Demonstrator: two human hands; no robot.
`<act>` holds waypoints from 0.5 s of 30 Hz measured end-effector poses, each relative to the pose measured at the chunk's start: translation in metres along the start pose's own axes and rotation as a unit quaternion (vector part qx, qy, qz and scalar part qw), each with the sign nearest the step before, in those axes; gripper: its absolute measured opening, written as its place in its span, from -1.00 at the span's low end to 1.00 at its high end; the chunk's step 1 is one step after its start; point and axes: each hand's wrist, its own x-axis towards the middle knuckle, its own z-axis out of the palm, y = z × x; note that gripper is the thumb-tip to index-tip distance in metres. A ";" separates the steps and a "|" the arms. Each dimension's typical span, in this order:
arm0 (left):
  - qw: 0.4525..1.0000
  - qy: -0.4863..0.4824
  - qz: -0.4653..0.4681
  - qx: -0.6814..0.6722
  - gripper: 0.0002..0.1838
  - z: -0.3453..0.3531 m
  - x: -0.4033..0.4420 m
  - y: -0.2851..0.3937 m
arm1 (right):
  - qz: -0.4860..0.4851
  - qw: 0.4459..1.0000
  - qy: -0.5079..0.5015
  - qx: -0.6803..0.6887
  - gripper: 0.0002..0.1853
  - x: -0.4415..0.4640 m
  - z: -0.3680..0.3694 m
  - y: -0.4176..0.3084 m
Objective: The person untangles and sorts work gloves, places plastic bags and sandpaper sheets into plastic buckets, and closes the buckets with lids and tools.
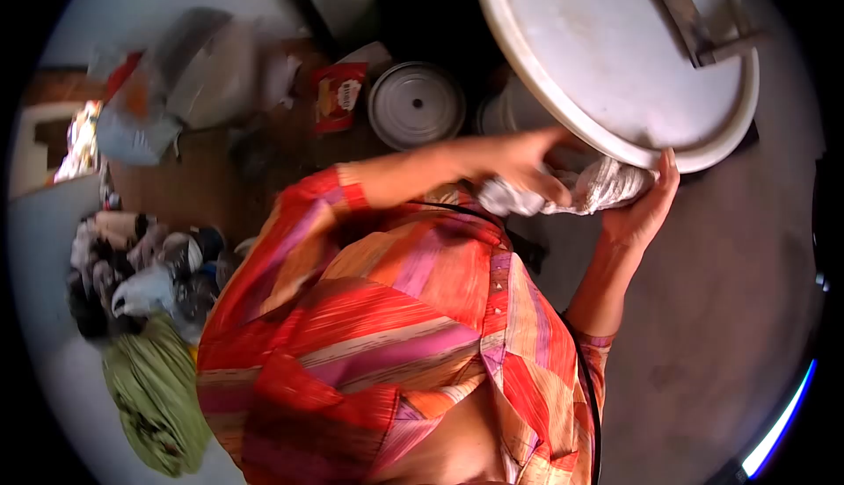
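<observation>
A large round white lid [607, 54] with a raised rim and a dark metal strap handle [673, 1] is tilted up in front of me. My right hand [649, 199] grips its lower rim, with fingertips over the edge. A crumpled whitish cloth [611, 188] is bunched under the rim, against my right palm. My left hand [532, 164] is curled around the cloth's other end, close to the rim and slightly blurred. Part of its grip is hidden.
Behind my left arm stand a round metal lid or pan [416, 105] and a red packet [338, 96]. Blurred bags [207, 76] sit at upper left. Piled bags and cloth [154, 261] and a green cloth bundle [158, 397] lie at left.
</observation>
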 end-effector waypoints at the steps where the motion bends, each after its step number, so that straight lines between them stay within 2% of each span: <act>1: 0.997 -0.017 -0.043 -0.067 0.01 0.012 0.001 0.012 | 0.002 1.000 0.012 -0.004 -0.61 -0.002 0.006 0.006; 2: 0.999 0.020 0.030 0.002 -0.10 0.024 0.002 -0.002 | -0.013 0.999 0.046 -0.017 -0.58 -0.009 0.013 0.009; 3: 0.996 0.068 0.022 -0.051 -0.29 0.032 -0.001 -0.010 | -0.019 0.996 0.071 -0.054 -0.56 -0.014 0.023 0.007; 4: 0.997 0.069 0.007 0.018 -0.38 0.039 -0.010 -0.004 | -0.016 0.997 0.059 -0.047 -0.52 -0.024 0.019 -0.007; 5: 0.994 0.068 -0.013 0.082 -0.46 0.031 -0.012 -0.005 | -0.011 0.998 0.053 -0.042 -0.48 -0.017 0.015 -0.014; 7: 0.987 0.068 -0.052 0.137 -0.56 0.006 -0.038 -0.011 | -0.070 0.997 -0.020 -0.033 -0.40 -0.023 0.011 -0.022; 9: 0.972 0.060 -0.181 0.140 -0.58 -0.034 -0.072 -0.037 | -0.072 0.997 0.004 -0.027 -0.36 -0.035 0.004 -0.036; 10: 0.958 0.176 -0.190 0.121 -0.62 -0.041 -0.093 -0.044 | -0.081 0.996 0.030 -0.038 -0.36 -0.042 -0.001 -0.042; 11: 0.916 0.284 -0.284 -0.004 -0.64 -0.050 -0.105 -0.040 | -0.089 0.993 0.057 -0.049 -0.36 -0.046 -0.006 -0.048; 13: 0.883 0.374 -0.279 0.051 -0.67 -0.083 -0.130 -0.052 | -0.122 0.980 0.133 -0.081 -0.35 -0.063 -0.014 -0.060; 15: 0.887 0.417 -0.178 0.088 -0.68 -0.119 -0.144 -0.090 | -0.135 0.974 0.154 -0.096 -0.37 -0.073 -0.043 -0.074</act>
